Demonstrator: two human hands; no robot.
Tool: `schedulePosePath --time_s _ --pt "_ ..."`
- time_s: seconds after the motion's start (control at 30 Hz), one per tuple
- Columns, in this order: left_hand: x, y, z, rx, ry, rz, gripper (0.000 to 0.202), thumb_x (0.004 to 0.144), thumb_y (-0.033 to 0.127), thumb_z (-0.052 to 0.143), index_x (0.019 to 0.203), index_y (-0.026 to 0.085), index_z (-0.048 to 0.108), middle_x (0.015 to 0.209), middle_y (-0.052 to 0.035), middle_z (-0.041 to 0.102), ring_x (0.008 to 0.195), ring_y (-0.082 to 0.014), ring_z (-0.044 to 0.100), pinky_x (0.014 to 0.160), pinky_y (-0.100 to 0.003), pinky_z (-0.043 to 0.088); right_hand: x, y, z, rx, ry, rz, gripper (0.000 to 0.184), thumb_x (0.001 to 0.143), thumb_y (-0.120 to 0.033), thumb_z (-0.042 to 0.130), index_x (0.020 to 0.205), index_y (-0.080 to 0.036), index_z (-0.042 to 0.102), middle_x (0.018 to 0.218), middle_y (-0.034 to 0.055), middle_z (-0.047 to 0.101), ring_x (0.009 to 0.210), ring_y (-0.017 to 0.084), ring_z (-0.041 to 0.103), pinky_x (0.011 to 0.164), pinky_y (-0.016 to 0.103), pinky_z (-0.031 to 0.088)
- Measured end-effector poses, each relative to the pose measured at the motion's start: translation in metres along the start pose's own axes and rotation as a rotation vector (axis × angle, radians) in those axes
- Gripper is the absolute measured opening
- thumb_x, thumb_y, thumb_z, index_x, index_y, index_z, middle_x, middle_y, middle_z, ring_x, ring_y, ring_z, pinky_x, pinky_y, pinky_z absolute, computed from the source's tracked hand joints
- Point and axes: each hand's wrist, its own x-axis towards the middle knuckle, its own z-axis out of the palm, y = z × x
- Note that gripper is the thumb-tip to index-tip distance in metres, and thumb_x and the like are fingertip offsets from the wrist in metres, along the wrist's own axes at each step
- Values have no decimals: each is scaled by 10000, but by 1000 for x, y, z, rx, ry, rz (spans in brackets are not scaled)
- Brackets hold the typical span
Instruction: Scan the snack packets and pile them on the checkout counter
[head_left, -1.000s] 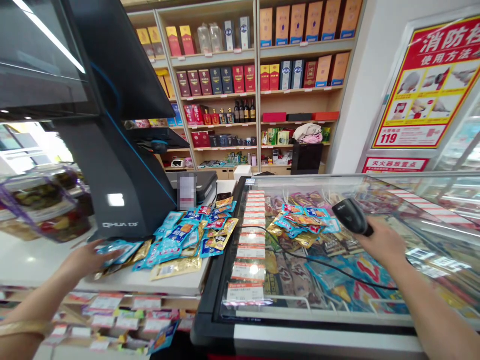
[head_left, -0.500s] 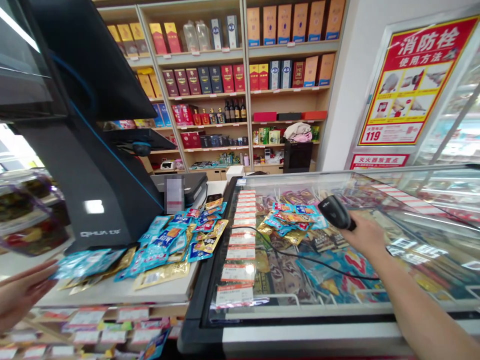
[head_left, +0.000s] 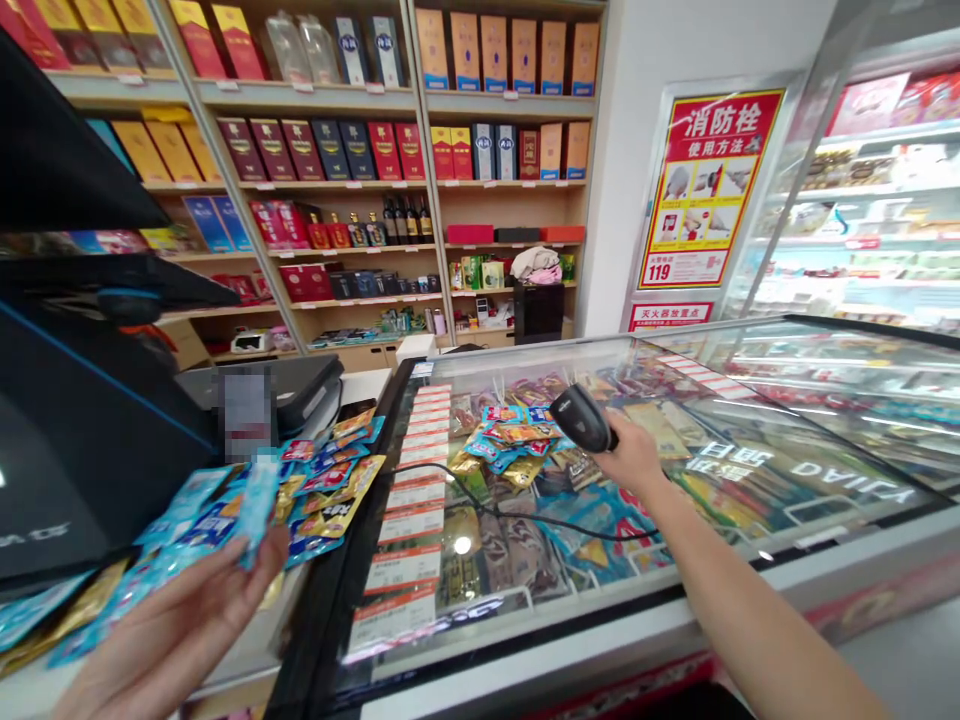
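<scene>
In the head view, your left grip (head_left: 191, 610) pinches a slim light-blue packet (head_left: 259, 497) over shiny blue-and-gold packets (head_left: 339, 490) near the right edge of the white worktop (head_left: 371, 386). Your right grip (head_left: 634, 455) is wrapped around a black handheld scanner (head_left: 580, 416) above the glass-topped freezer (head_left: 540, 655).

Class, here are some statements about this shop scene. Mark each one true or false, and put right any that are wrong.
1. The right hand holds a black scanner. True.
2. The left hand is holding a phone. False: the left hand holds a blue packet.
3. A pile of packets lies on top of the freezer. True.
4. The red and yellow poster is to the left of the shelves. False: the poster is to the right of the shelves.
5. Dark bottles stand on the shelves. True.
</scene>
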Motion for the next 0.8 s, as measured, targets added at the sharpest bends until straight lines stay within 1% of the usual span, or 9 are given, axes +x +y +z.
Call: schedulePosePath --time_s 0.03,0.1,0.2,0.3,0.4,0.47,0.53,0.67,0.8 --pt "-9 -13 24 -1 -8 -125 398 779 28 506 1079 214 689 854 -48 735 827 -191 719 599 -227 609 0 -1 0 30 -5 -26 338 716 -347 599 991 -178 702 851 96 734 751 243 667 640 287 455" --pt "-21 -37 66 26 -79 -180 444 716 -29 527 1047 221 686 850 -33 736 797 -165 722 646 -209 609 0 -4 1 96 -16 -69 311 732 -348 604 969 -171 701 821 98 728 721 236 662 638 291 459" --pt "-22 -71 108 74 -181 -130 404 635 -53 603 932 208 688 821 -23 735 764 -163 715 688 -250 609 -1 -10 0 224 -44 -125 277 742 -353 641 946 -172 691 826 96 727 719 227 661 652 294 471" --pt "-6 -101 135 92 -332 -35 354 563 -12 711 854 186 677 846 -29 738 822 -176 705 791 -309 589 -1 -19 -3 361 -95 -178 240 734 -351 687 899 -177 673 803 73 718 691 201 649 650 280 472" --pt "12 -125 149 159 -408 159 411 475 122 840 849 175 677 845 -26 733 823 -179 685 811 -319 547 -3 -30 -5 468 -133 -230 179 728 -316 684 844 -183 654 760 47 696 665 180 628 640 267 465" --pt "20 -137 153 217 -408 281 473 450 239 879 873 167 681 859 -37 733 821 -189 674 809 -331 523 -4 -38 -6 511 -156 -254 134 732 -295 667 808 -187 643 726 33 678 645 169 610 625 258 457" --pt "25 -145 153 260 -399 355 477 469 313 875 880 160 688 881 -53 733 837 -204 669 831 -350 506 -6 -46 -7 537 -204 -269 124 735 -296 670 785 -190 633 707 21 665 629 158 595 615 250 447" --pt "31 -155 149 333 -342 438 384 512 303 842 835 156 694 834 -47 726 770 -184 648 826 -339 493 -10 -60 -6 581 -321 -303 130 726 -299 677 785 -196 623 719 11 662 643 150 593 628 238 440" --pt "34 -160 148 331 -337 439 344 524 289 820 809 146 690 809 -52 713 715 -158 619 775 -319 500 -13 -70 -5 600 -363 -347 101 712 -263 621 795 -205 613 729 17 660 644 152 593 627 234 435"
